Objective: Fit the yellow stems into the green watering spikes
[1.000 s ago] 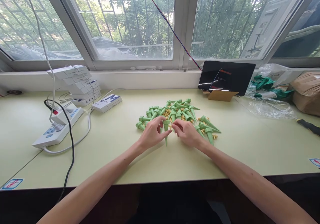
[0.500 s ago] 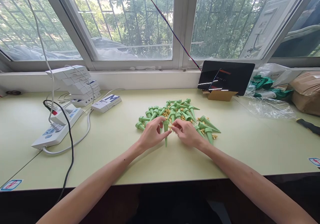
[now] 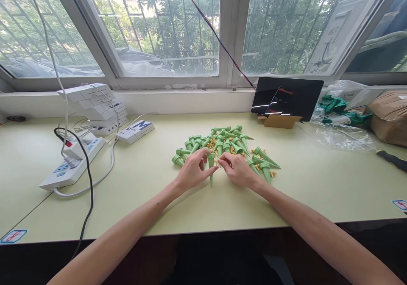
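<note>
Between the thumb and fingers of my left hand (image 3: pixel 194 169) a green plastic plant watering spike (image 3: pixel 211 168) is held, its tip pointing down. My right hand (image 3: pixel 235 169) pinches a small yellow plastic valve (image 3: pixel 216 162) against the spike's right side, close below its cap. The fingertips partly cover the valve, so how far it sits in the spike cannot be seen. Just behind both hands lies a heap of green spikes (image 3: pixel 227 145) mixed with small yellow valves. A few more spikes (image 3: pixel 266 170) lie by my right wrist, with yellow valves (image 3: pixel 272 173) beside them.
On the left are a white power strip (image 3: pixel 74 164) with cables, stacked white boxes (image 3: pixel 98 107) and a single white box (image 3: pixel 135 131). A dark tablet (image 3: pixel 299 100) leans on a cardboard stand (image 3: pixel 281 121). Plastic bags (image 3: pixel 343 136) and a black handle (image 3: pixel 392 160) lie right.
</note>
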Motion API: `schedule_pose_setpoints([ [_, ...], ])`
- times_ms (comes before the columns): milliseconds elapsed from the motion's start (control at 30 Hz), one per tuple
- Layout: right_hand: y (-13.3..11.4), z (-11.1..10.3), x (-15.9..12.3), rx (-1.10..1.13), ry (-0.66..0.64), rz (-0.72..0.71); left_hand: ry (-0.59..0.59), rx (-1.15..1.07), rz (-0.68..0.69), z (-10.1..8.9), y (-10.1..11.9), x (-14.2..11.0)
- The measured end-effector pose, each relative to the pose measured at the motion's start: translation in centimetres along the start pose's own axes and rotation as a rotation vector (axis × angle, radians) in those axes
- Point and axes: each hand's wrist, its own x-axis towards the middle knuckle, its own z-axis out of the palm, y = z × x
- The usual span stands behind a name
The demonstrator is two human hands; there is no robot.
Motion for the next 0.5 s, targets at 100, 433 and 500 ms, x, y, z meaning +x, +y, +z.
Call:
schedule_pose_setpoints([
  [100,-0.01,0.00,0.00,0.004,-0.001,-0.001,0.001,-0.005,-0.003,0.00,0.00,0.00],
  [433,-0.18,0.01,0.08,0.000,0.005,0.023,0.000,0.002,-0.003,-0.06,0.18,0.02],
  [500,-0.22,-0.01,0.08,-0.004,0.004,0.028,0.001,0.005,-0.002,-0.06,0.20,0.01],
])
